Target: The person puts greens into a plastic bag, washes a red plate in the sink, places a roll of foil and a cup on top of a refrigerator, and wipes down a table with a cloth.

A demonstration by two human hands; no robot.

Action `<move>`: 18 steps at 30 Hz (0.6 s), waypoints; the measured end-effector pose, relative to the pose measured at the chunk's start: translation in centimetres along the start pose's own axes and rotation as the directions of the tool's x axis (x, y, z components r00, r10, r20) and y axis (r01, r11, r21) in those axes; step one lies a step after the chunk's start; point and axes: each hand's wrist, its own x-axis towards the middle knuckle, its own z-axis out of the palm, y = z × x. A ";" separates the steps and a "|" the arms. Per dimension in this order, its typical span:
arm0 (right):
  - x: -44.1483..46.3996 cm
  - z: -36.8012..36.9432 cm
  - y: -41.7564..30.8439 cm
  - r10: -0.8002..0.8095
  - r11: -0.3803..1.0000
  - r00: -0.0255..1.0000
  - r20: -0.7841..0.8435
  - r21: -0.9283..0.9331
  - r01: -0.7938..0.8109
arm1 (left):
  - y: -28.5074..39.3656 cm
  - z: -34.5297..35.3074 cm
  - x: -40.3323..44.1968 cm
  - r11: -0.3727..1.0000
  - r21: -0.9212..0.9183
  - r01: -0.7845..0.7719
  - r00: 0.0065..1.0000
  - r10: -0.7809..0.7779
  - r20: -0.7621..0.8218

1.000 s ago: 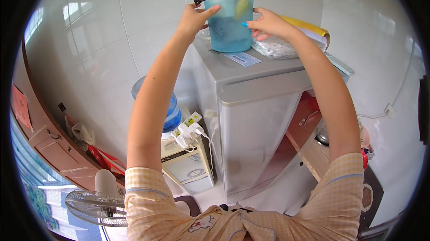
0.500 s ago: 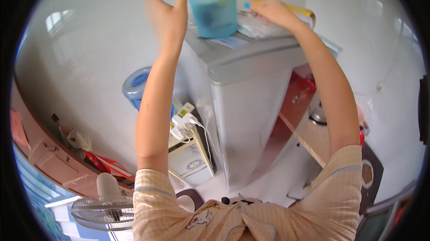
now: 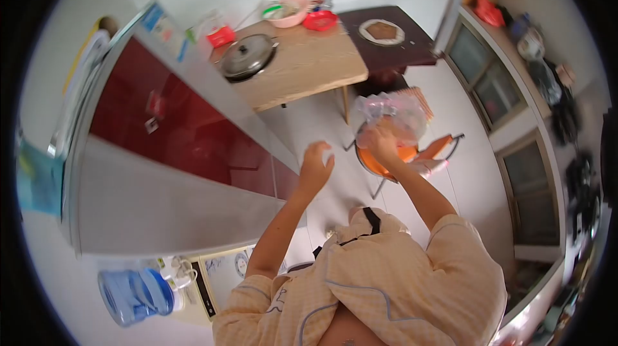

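Note:
My right hand (image 3: 385, 141) reaches down to a clear, bumpy plastic package (image 3: 412, 121) lying on an orange folding chair (image 3: 407, 153). Its fingers overlap the plastic and are blurred, so I cannot see whether they grip it. In mid-air beside the refrigerator's red door (image 3: 187, 130), my left hand (image 3: 315, 169) holds nothing, its fingers loosely bent with the thumb apart. The light-blue tub (image 3: 40, 175) stands on the refrigerator at the far left, partly out of view.
A wooden table (image 3: 309, 69) carries a lidded pan (image 3: 248, 55), a pink basin (image 3: 286, 12) and a red basket (image 3: 320, 21). A dark table (image 3: 412, 53) adjoins it. Cabinets (image 3: 531, 185) line the right side. A water bottle (image 3: 135, 298) sits lower left.
My view has swung right and down, away from the refrigerator top. Both hands have left the area around the blue tub; the right one is now at the plastic package on the chair.

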 end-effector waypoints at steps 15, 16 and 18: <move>-19.2 -7.8 18.3 0.157 0.907 0.900 0.407 0.300 -0.295 | 8.0 32.9 -4.3 0.916 0.302 -0.264 0.784 0.021 0.620; -19.6 -8.2 19.2 0.120 0.922 0.942 0.314 0.317 -0.223 | 7.0 35.2 -4.7 0.858 0.418 -0.297 0.807 -0.008 0.590; -20.1 -10.7 21.4 0.163 0.887 0.915 0.369 0.351 -0.299 | 8.1 36.0 -2.8 0.897 0.410 -0.162 0.752 -0.157 0.640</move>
